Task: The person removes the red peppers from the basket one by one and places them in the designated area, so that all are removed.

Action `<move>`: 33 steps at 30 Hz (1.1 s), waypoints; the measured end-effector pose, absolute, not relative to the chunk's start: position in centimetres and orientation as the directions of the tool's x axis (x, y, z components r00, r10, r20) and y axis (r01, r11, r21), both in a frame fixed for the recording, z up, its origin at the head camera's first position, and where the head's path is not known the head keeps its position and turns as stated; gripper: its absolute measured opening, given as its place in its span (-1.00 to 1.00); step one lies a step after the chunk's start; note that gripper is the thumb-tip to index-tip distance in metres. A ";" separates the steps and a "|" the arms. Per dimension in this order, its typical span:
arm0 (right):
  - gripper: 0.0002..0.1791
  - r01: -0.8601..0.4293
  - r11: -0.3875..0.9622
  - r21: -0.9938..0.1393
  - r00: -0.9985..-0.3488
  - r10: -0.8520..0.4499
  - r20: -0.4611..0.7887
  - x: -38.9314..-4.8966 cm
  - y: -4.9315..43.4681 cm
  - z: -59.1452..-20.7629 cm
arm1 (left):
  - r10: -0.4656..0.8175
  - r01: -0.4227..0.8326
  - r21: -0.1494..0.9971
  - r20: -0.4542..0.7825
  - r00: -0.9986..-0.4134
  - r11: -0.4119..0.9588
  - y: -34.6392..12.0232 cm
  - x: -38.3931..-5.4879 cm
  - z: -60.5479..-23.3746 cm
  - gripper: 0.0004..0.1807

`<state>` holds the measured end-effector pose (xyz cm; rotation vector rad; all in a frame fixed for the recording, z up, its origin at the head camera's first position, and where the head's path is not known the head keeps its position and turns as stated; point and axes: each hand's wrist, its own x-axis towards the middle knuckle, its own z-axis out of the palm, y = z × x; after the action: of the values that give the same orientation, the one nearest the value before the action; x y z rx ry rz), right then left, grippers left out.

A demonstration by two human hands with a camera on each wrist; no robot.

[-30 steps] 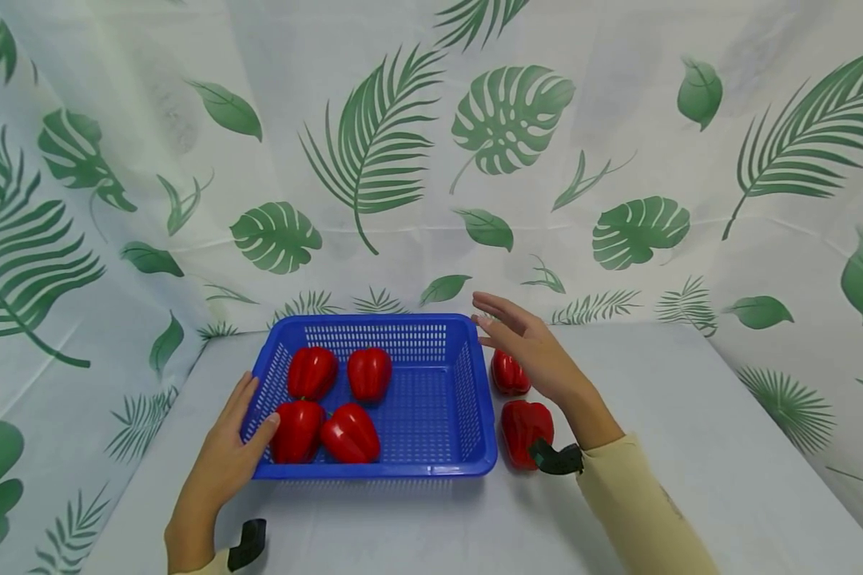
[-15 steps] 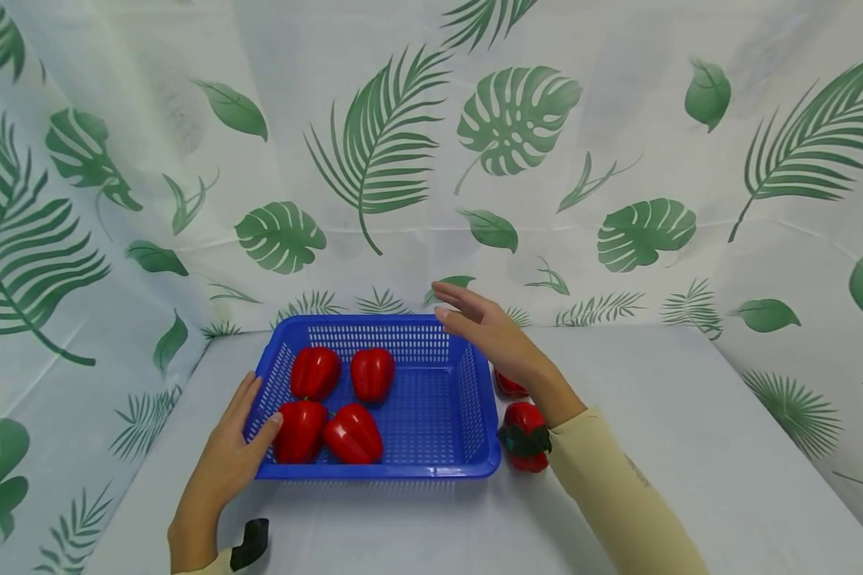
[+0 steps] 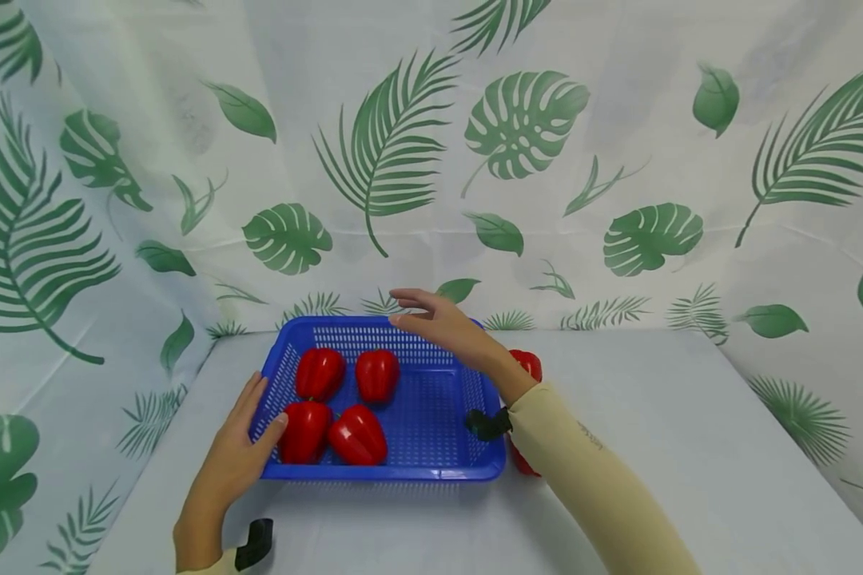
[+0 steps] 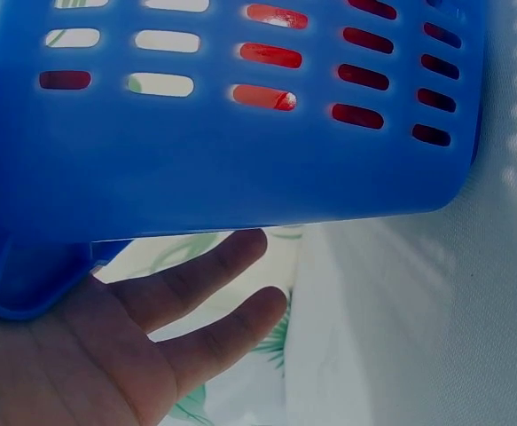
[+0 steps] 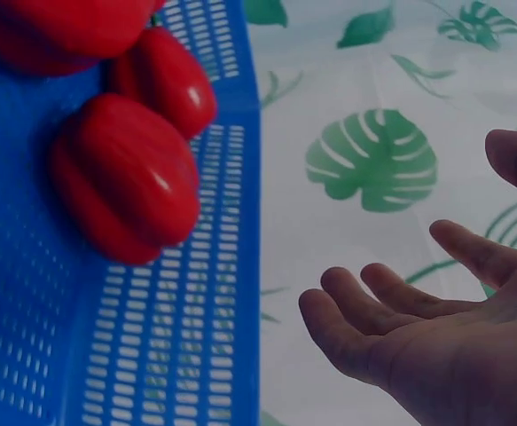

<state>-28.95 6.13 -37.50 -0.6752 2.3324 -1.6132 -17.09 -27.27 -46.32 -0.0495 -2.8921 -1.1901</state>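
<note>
Several red bell peppers lie in the left half of a blue plastic basket [image 3: 381, 473]; one is the rear bell pepper [image 3: 377, 375]. My left hand [image 3: 233, 455] rests at the basket's left side, its thumb over the rim by the front-left bell pepper [image 3: 307, 431]. The left wrist view shows straight fingers [image 4: 214, 346] just outside the slotted wall. Above the basket's back right, my right hand [image 3: 449, 323] is raised with nothing in it. In the right wrist view its fingers [image 5: 418, 302] are spread and slightly bent, apart from the basket.
Right of the basket lie a bell pepper [image 3: 526, 363] and another red bell pepper [image 3: 523, 463], both partly hidden by the right arm. The white table [image 3: 662, 447] meets a leaf-patterned cloth [image 3: 417, 263] behind and at the sides.
My right hand has moved left, from beside the basket's right rim to above its back part, the sleeve now covering more of the outside peppers. My left hand stays at the basket.
</note>
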 end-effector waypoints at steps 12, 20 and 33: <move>-0.33 -0.186 0.374 -0.909 -0.881 -0.474 -0.015 -30.9 3.1 -40.0 | 0.031 0.052 0.716 0.042 -0.999 0.696 -27.4 -17.1 -46.5 -0.11; -0.34 -0.187 0.369 -0.910 -0.871 -0.491 -0.020 -31.2 2.3 -41.6 | 0.026 0.043 0.717 0.035 -0.999 0.696 -27.5 -17.2 -46.5 -0.11; -0.38 -0.243 0.490 -0.837 -0.865 -0.501 -0.042 -31.7 1.6 -43.6 | 0.022 0.038 0.717 0.032 -0.999 0.696 -27.6 -17.2 -46.4 -0.12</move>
<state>-31.69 1.62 -43.63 -0.6305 2.4576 -1.3146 -17.23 -27.57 -46.42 -0.0516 -2.8740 -1.2161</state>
